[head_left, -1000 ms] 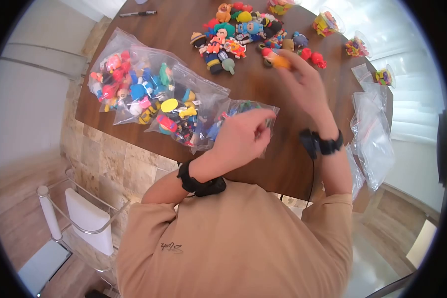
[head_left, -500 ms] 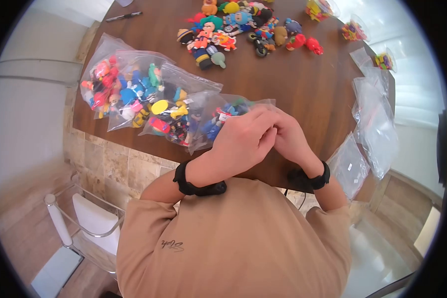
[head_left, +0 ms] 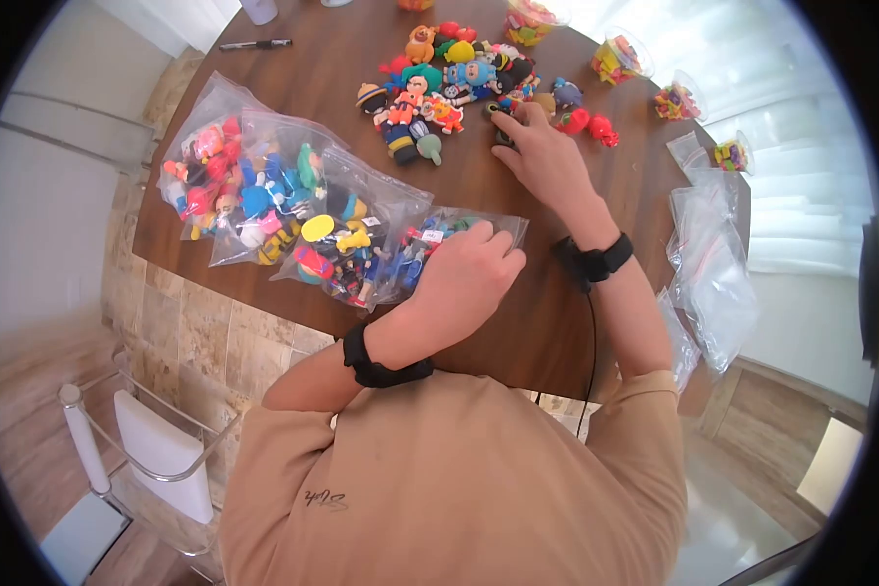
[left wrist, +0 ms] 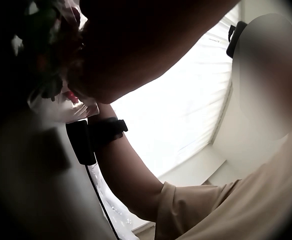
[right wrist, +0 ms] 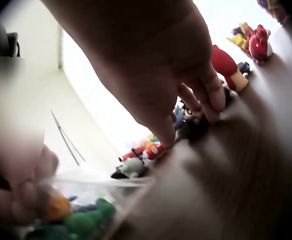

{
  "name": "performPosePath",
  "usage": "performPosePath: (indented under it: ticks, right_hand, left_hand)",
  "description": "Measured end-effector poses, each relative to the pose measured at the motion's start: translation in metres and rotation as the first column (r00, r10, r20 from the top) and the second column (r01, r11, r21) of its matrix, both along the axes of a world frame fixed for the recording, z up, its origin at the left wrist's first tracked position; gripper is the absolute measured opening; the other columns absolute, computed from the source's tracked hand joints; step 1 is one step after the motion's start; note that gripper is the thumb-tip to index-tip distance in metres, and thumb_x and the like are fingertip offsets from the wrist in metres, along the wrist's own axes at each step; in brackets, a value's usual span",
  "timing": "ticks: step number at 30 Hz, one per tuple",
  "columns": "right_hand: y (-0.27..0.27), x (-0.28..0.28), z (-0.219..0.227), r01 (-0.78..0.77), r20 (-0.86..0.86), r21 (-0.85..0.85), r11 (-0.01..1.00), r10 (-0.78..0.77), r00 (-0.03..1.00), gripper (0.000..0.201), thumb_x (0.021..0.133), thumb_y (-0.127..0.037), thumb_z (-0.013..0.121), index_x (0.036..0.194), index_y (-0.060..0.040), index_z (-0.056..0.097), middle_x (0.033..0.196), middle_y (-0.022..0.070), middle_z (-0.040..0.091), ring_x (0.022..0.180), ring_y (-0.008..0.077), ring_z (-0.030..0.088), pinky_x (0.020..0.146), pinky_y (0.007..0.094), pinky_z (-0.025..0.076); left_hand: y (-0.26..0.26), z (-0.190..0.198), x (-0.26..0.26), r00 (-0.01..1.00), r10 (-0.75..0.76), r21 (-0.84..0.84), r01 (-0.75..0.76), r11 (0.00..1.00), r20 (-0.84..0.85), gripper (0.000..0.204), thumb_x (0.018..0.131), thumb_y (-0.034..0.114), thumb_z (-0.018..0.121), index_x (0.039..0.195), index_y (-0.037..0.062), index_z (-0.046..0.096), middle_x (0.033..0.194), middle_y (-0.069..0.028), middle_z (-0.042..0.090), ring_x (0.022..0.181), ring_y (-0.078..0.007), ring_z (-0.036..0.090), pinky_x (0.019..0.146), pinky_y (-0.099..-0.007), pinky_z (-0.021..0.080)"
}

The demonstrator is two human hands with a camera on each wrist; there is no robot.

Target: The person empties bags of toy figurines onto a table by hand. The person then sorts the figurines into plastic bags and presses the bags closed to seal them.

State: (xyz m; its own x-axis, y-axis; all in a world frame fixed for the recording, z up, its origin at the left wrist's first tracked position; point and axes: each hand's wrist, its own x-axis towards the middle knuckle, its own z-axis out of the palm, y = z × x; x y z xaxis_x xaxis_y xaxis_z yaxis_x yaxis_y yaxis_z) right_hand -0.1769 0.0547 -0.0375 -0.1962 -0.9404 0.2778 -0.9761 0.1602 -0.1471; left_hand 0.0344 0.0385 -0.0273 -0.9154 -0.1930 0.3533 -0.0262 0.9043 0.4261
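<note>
At the near edge of the table, my left hand (head_left: 464, 278) grips the mouth of a clear zip bag (head_left: 516, 230) with curled fingers. Green and orange toys (right wrist: 88, 220) show inside that bag in the right wrist view. My right hand (head_left: 545, 161) reaches to the near right side of a pile of small rubber figures (head_left: 415, 83). Its thumb and fingers are spread about a dark toy (right wrist: 192, 129), which the hand partly hides in the head view. Red toys (head_left: 601, 129) lie just right of that hand.
Several clear bags filled with figures (head_left: 264, 195) lie along the left side. Clear tubs of colourful pieces (head_left: 620, 61) line the far right edge, with flat clear bags (head_left: 718, 264) nearer. A pen (head_left: 254, 45) lies far left; a chair (head_left: 161, 449) stands left of the table.
My right hand brought an orange and red toy from the pile to the left hand at the bag, then went back to the pile without it. The left hand stays at the bag.
</note>
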Motion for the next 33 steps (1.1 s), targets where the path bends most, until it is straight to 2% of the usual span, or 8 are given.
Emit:
performPosePath:
  ticks: [8,10,14,18,20,27,28,33]
  right_hand:
    - [0.045,0.003,0.007,0.015,0.238,-0.105,0.994,0.011,0.971,0.028,0.088,-0.007,0.063,0.115,-0.0078,0.065,0.107,0.0114,0.064,0.079,0.0216,0.069,0.067,0.0332,0.055]
    - [0.072,0.01,0.021,0.222,0.918,-0.008,0.975,-0.081,0.389,0.026,0.091,-0.002,0.059,0.116,-0.0014,0.065,0.096,0.0066,0.068,0.073,0.0125,0.065,0.066,0.0267,0.053]
    - [0.118,0.038,0.041,0.229,0.993,0.01,0.973,-0.037,0.115,0.025,0.094,-0.003,0.058,0.117,0.0033,0.065,0.083,0.0021,0.066,0.072,0.007,0.061,0.065,0.0228,0.05]
    - [0.123,0.054,0.036,0.14,0.97,0.225,0.964,-0.235,0.062,0.022,0.096,-0.008,0.059,0.114,0.0031,0.065,0.083,0.0027,0.066,0.07,0.0062,0.061,0.064,0.0233,0.05]
    - [0.121,0.057,0.028,0.142,0.928,0.219,0.965,-0.251,0.276,0.022,0.097,-0.012,0.06,0.113,0.0035,0.065,0.083,0.0032,0.066,0.07,0.0063,0.061,0.064,0.0237,0.05]
    - [0.109,0.08,0.011,0.201,0.971,0.109,0.974,-0.061,-0.229,0.021,0.097,-0.01,0.059,0.116,0.0006,0.063,0.096,0.0045,0.069,0.086,0.0091,0.063,0.078,0.0248,0.052]
    - [0.112,0.083,0.012,0.202,0.971,0.109,0.973,-0.062,-0.229,0.021,0.097,-0.01,0.059,0.116,0.0006,0.063,0.096,0.0045,0.069,0.086,0.0091,0.063,0.078,0.0248,0.052]
    - [0.116,0.087,0.021,-0.032,0.823,0.154,0.988,-0.111,0.557,0.017,0.09,-0.01,0.063,0.106,-0.0047,0.063,0.086,0.0099,0.068,0.08,0.025,0.067,0.074,0.0351,0.053]
  left_hand:
    - [-0.004,0.008,0.01,0.981,0.105,0.422,-0.026,0.906,-0.164,0.015,0.08,-0.002,0.065,0.094,0.0041,0.064,0.083,-0.0043,0.061,0.075,-0.0182,0.061,0.063,-0.0301,0.049]
    - [-0.007,0.018,0.014,0.978,0.209,0.882,-0.121,0.454,0.027,0.013,0.088,-0.002,0.063,0.1,0.0023,0.063,0.082,0.0001,0.061,0.07,-0.0068,0.058,0.059,-0.0222,0.046]
    - [-0.009,0.018,0.014,0.979,0.202,0.937,-0.106,0.333,0.039,0.015,0.089,-0.002,0.063,0.103,0.002,0.062,0.079,0.0025,0.059,0.068,-0.0004,0.054,0.058,-0.0177,0.043]
    - [-0.002,0.019,0.01,0.985,0.168,0.849,-0.109,0.516,0.024,0.015,0.089,-0.002,0.062,0.103,0.0024,0.063,0.077,0.0029,0.058,0.066,-0.0004,0.053,0.056,-0.0178,0.043]
    - [0.0,0.023,0.009,0.965,0.251,0.748,-0.115,0.654,-0.071,0.015,0.088,-0.003,0.061,0.102,0.0034,0.063,0.075,0.0012,0.059,0.062,-0.0016,0.053,0.054,-0.0195,0.043]
    - [0.015,0.023,-0.002,0.989,0.07,0.402,-0.012,0.916,-0.13,0.019,0.08,-0.001,0.066,0.097,0.0079,0.065,0.08,-0.0093,0.06,0.062,-0.0289,0.061,0.054,-0.0356,0.049]
    - [0.015,0.026,-0.002,0.989,0.069,0.402,-0.011,0.915,-0.131,0.019,0.08,-0.001,0.066,0.097,0.0079,0.065,0.08,-0.0093,0.06,0.062,-0.0289,0.061,0.054,-0.0356,0.049]
    - [0.015,0.028,-0.004,0.957,0.152,0.504,-0.007,0.864,-0.248,0.012,0.081,0.0,0.064,0.091,0.0064,0.062,0.077,-0.0085,0.057,0.061,-0.029,0.06,0.053,-0.0384,0.047]
